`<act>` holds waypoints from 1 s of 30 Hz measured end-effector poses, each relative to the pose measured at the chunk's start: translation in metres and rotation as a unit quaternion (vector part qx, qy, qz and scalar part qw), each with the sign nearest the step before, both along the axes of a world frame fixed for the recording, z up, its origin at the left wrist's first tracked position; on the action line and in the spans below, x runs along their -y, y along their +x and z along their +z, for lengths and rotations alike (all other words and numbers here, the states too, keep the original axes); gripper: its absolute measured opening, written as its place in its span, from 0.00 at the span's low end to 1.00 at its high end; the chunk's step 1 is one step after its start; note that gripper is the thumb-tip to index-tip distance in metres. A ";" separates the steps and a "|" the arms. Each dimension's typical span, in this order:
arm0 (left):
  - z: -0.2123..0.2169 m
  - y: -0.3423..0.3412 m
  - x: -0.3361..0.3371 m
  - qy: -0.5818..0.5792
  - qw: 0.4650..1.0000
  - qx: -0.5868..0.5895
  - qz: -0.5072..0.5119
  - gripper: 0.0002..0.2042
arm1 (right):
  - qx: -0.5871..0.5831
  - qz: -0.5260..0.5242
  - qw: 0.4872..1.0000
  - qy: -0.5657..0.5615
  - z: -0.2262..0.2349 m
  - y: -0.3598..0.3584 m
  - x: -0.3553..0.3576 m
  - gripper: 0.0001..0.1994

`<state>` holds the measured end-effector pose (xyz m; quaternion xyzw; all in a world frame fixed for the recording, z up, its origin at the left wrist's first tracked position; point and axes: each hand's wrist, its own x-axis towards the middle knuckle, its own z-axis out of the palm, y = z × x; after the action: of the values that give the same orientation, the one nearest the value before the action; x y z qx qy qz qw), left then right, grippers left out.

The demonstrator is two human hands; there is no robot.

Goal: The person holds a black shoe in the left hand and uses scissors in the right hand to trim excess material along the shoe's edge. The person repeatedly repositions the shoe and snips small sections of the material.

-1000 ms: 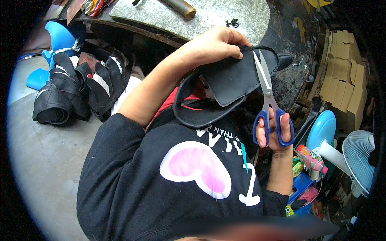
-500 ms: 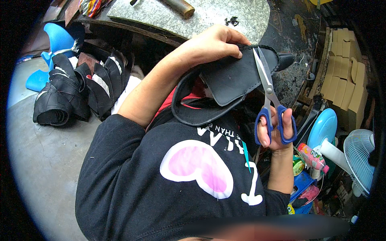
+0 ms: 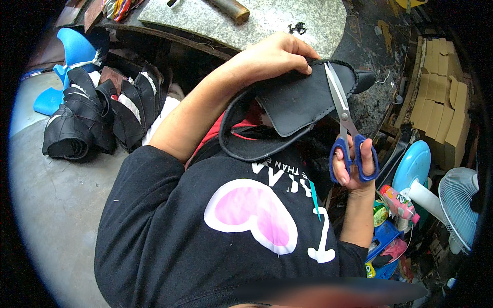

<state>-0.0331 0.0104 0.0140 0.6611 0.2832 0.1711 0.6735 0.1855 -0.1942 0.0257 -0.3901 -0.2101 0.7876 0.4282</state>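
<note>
My left hand (image 3: 285, 55) is closed on the upper edge of a black shoe upper (image 3: 292, 105), thumb on the near side. The upper is held in front of my chest, with a smooth inner panel, stitched seams and a curved band looping to the left. My right hand (image 3: 354, 164) has its fingers through the blue handles of a pair of scissors (image 3: 343, 110). Their blades point up and lie across the face of the upper, nearly together. The tips reach its top edge, just right of my left fingers.
Beyond my hands is a worktable with a grey stone slab (image 3: 190, 23), bearing a wooden-handled tool (image 3: 231, 9) and black scraps (image 3: 297, 28). Tied black bundles (image 3: 77, 128) and blue sheets (image 3: 77, 49) lie left. Cardboard boxes (image 3: 436, 102), a fan (image 3: 457, 205) and a pink bottle (image 3: 399, 201) stand right.
The scissor blades have come closer together, and the handles have drawn in as my right fingers closed. My left hand and the upper have barely moved.
</note>
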 end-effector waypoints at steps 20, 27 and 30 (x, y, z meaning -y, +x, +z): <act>-0.003 0.000 0.001 -0.008 0.999 0.026 0.019 0.18 | -0.007 -0.009 1.000 0.021 -0.008 -0.015 0.002 0.31; -0.004 0.000 0.001 0.011 1.000 0.016 0.008 0.19 | 0.095 -0.024 0.995 0.032 -0.007 -0.018 0.004 0.31; -0.006 0.000 0.000 -0.004 1.000 0.008 0.002 0.19 | 0.037 -0.010 0.999 0.005 -0.003 -0.016 0.006 0.33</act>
<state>-0.0331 0.0107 0.0084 0.6561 0.2800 0.1766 0.6781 0.1698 -0.1999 0.0230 -0.4190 -0.2258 0.7675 0.4294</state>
